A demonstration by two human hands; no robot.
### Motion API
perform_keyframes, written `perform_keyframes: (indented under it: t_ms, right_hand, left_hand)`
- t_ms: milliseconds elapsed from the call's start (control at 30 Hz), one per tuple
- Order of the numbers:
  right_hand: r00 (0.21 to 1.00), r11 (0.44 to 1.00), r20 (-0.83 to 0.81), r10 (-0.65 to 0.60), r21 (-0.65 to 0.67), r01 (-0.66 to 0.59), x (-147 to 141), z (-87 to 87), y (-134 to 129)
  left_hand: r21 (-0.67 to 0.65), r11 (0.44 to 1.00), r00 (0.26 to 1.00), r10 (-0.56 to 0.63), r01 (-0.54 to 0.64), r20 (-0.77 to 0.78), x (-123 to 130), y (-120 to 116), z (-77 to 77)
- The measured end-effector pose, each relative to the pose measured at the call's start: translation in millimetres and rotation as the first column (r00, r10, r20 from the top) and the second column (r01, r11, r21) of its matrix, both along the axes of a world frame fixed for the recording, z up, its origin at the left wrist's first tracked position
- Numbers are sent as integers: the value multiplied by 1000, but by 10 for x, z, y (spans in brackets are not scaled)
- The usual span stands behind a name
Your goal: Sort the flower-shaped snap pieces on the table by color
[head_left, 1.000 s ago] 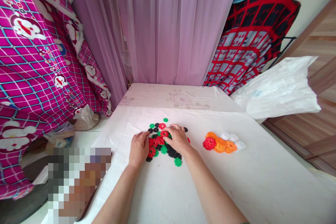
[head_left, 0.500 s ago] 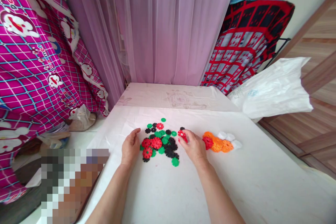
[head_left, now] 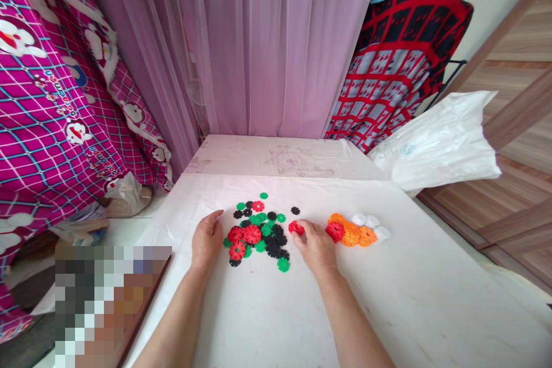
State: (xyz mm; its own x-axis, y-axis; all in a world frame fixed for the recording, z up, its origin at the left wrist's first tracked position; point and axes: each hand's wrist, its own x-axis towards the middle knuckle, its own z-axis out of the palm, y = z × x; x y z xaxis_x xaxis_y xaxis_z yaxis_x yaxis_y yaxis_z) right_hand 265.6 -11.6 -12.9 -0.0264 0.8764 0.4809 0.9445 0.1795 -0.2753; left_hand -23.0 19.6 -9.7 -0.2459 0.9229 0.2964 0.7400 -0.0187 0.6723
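Observation:
Between my hands lies a loose pile of notched plastic discs in black point(head_left: 273, 248), green point(head_left: 283, 264) and red point(head_left: 252, 234). My right hand point(head_left: 317, 244) is at the pile's right side, its thumb and fingers closed on a red notched disc point(head_left: 295, 227). My left hand point(head_left: 207, 241) rests at the pile's left edge with fingers extended, holding nothing. Just right of my right hand sits a cluster of orange discs point(head_left: 353, 234), with a red disc point(head_left: 335, 232) at its left end and white discs point(head_left: 365, 220) behind and to the right.
A pale cloth covers the table point(head_left: 267, 316). A white plastic bag point(head_left: 444, 144) stands at its right far edge. Behind hang purple curtains point(head_left: 259, 46). A pink patterned cloth point(head_left: 52, 115) hangs at left, a red and black one point(head_left: 388, 63) at right. A blurred-out object point(head_left: 116, 305) lies lower left.
The red disc at my right fingertips has tilted and is pinched more closely, with a black disc behind now uncovered. My left hand has barely moved. The view has shifted slightly.

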Motion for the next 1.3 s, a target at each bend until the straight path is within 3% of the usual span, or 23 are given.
perform_keyframes:
  t_ms: [467, 567, 733, 933, 1300]
  right_hand:
    - [997, 998, -50, 54, 42, -52, -41, 52, -11]
    - [991, 993, -83, 107, 62, -102, -210, 149, 2]
    - [939, 946, -130, 317, -28, -324, -690, 289, 10]
    - [952, 941, -111, 285, -154, -300, -911, 241, 0]
    - [943, 943, -145, 301, -100, -316, -890, 168, -17]
  left_hand:
    - [-26, 999, 999, -25, 24, -43, 23, -22, 14]
    - [-29, 999, 999, -20, 19, -41, 26, -19, 17]
    - [-48, 999, 999, -14, 12, -43, 35, -31, 39]
    - [-56, 998, 999, -24, 21, -49, 45, -35, 58]
    - [-94, 995, 998, -18, 13, -56, 53, -36, 70]
